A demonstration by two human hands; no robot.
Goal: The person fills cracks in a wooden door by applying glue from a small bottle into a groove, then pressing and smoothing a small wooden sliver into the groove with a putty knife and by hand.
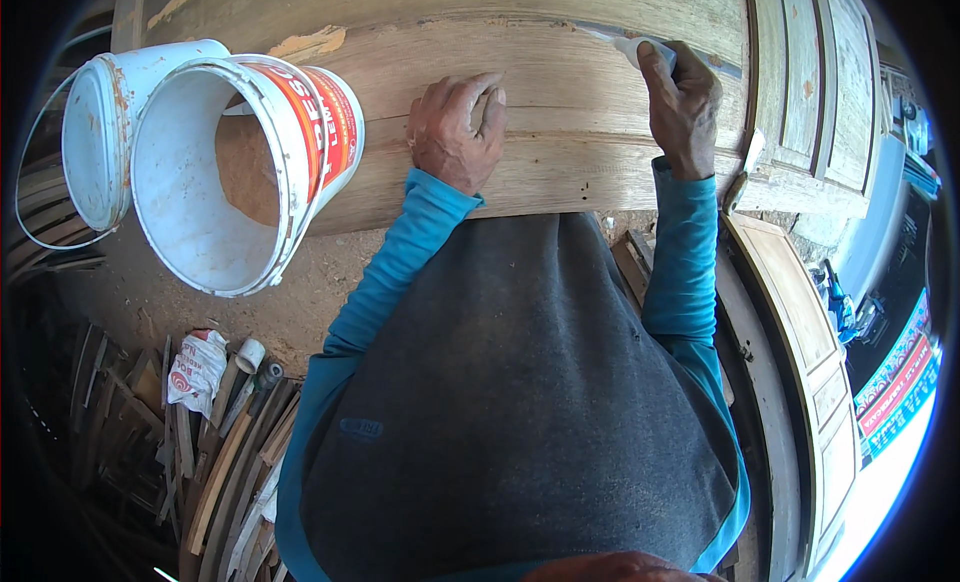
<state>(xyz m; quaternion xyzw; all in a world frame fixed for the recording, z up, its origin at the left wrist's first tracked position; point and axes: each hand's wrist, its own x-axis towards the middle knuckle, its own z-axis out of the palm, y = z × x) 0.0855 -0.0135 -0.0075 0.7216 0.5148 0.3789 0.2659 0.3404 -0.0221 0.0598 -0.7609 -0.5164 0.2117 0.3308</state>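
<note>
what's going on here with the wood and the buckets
A person in a blue long-sleeved top leans over a wide wooden panel. The left hand rests flat on the wood, while the right hand presses a small pale scraper along a groove near the far edge. Two white buckets stand at the left; the nearer one holds brownish powder. Offcuts of wood lie piled on the ground.

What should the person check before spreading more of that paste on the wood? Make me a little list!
1. Right hand grips the white scraper: ok.
2. Left hand rests flat on the wooden panel, steadying it: ok.
3. Scraper edge touches the wood: ok.
4. Paste left on the scraper: cannot tell.
5. Open white bucket with brown filler lies within reach: ok.
6. Patches already filled smooth: cannot tell.
</note>
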